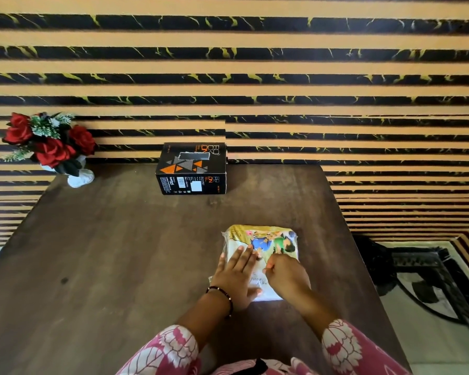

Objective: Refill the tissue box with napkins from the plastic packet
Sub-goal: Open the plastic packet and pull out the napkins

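Opening the plastic packet (261, 249) looks to be the step in hand: it lies flat on the dark table (119, 253), right of centre in the lower half of the frame, printed face up. The left hand (237, 277) lies spread and flat on its near left part, pinning it down. The right hand (284, 273) is curled just beside it, fingertips pinched together on what seems to be the film near the packet's middle, though whether they truly grip it is hard to tell.

To do this well, I would keep the flat hand pressing close to the pinch, so the film tears or peels while the napkins stay stacked, and pull gently toward the near edge.

Well apart, at upper centre against the striped wall, stands the black tissue box (191, 170), its top slot showing dark. A vase of red roses (49, 143) sits at the table's upper left corner.
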### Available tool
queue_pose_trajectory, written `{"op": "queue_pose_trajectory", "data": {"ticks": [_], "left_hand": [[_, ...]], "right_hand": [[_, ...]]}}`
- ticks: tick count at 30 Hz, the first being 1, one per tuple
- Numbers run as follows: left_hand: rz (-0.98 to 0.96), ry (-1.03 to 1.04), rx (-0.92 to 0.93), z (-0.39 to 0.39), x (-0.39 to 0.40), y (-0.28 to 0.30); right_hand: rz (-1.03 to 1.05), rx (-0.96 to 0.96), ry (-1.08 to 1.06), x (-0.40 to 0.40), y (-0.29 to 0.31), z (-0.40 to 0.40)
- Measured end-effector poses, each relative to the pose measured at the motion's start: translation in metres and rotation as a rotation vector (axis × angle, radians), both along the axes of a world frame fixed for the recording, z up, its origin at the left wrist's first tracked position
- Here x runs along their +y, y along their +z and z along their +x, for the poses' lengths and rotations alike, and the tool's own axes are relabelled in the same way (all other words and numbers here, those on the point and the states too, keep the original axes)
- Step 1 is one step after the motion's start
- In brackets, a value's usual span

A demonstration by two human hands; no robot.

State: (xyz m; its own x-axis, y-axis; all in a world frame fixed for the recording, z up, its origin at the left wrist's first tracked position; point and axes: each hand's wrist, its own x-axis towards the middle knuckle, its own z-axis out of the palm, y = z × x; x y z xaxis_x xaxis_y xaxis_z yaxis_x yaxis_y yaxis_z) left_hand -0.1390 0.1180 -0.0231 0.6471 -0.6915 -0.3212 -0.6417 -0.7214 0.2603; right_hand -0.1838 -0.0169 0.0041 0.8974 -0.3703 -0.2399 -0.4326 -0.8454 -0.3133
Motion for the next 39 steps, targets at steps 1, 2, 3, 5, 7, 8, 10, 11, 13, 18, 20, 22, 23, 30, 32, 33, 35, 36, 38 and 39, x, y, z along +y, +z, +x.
{"op": "queue_pose_trajectory", "data": {"ticks": [1,2,3,5,7,8,10,11,13,18,20,22,23,30,32,33,35,36,38,39], "left_hand": [[0.001,-0.001,0.001,0.000,0.000,0.000],[0.001,0.000,0.001,0.000,0.000,0.000],[-0.003,0.003,-0.001,-0.001,0.000,-0.001],[-0.011,0.008,-0.008,-0.002,0.000,-0.002],[-0.016,0.011,-0.011,-0.003,0.001,-0.003],[-0.012,0.011,-0.013,-0.003,0.001,-0.004],[-0.006,0.013,-0.017,-0.004,0.001,-0.004],[-0.008,0.015,-0.015,-0.004,0.001,-0.004],[-0.014,0.018,0.004,-0.005,0.000,-0.004],[-0.014,0.029,0.105,-0.002,0.001,0.002],[0.028,0.022,0.095,-0.003,0.001,0.007],[0.072,0.013,0.014,-0.001,-0.001,0.013],[0.081,0.018,-0.047,0.001,-0.004,0.017],[-0.027,0.086,-0.098,0.025,-0.006,0.043],[-0.036,0.051,-0.079,0.020,-0.002,0.043],[-0.044,0.042,-0.072,0.017,0.000,0.041],[-0.065,0.034,-0.056,0.009,0.002,0.037],[-0.074,0.031,-0.054,0.006,0.001,0.036],[-0.078,0.027,-0.058,0.000,-0.002,0.035],[-0.081,0.015,-0.066,-0.002,-0.003,0.034]], "right_hand": [[-0.015,-0.014,0.028,0.000,0.000,-0.001],[-0.026,-0.031,0.056,0.000,0.000,-0.003],[-0.040,-0.043,0.082,0.001,0.000,-0.004],[-0.075,-0.063,0.130,0.002,0.001,-0.007],[-0.093,-0.069,0.187,0.005,0.001,-0.009],[-0.087,-0.065,0.208,0.006,0.000,-0.011],[-0.070,-0.058,0.207,0.009,0.000,-0.014],[-0.056,-0.061,0.181,0.009,-0.001,-0.015],[0.027,-0.073,0.101,0.008,-0.001,-0.016],[0.224,-0.048,-0.005,-0.001,0.003,-0.015],[0.280,-0.073,-0.015,-0.005,0.007,-0.014],[0.329,-0.127,-0.006,-0.009,0.012,-0.010],[0.340,-0.161,0.004,-0.011,0.015,-0.006],[0.296,-0.314,0.081,-0.020,0.037,-0.006],[0.246,-0.290,0.150,-0.021,0.033,-0.020],[0.225,-0.270,0.186,-0.021,0.029,-0.028],[0.205,-0.215,0.232,-0.020,0.018,-0.043],[0.204,-0.171,0.240,-0.019,0.011,-0.048],[0.206,-0.068,0.240,-0.016,-0.001,-0.058],[0.199,-0.026,0.245,-0.014,-0.005,-0.061]]}}
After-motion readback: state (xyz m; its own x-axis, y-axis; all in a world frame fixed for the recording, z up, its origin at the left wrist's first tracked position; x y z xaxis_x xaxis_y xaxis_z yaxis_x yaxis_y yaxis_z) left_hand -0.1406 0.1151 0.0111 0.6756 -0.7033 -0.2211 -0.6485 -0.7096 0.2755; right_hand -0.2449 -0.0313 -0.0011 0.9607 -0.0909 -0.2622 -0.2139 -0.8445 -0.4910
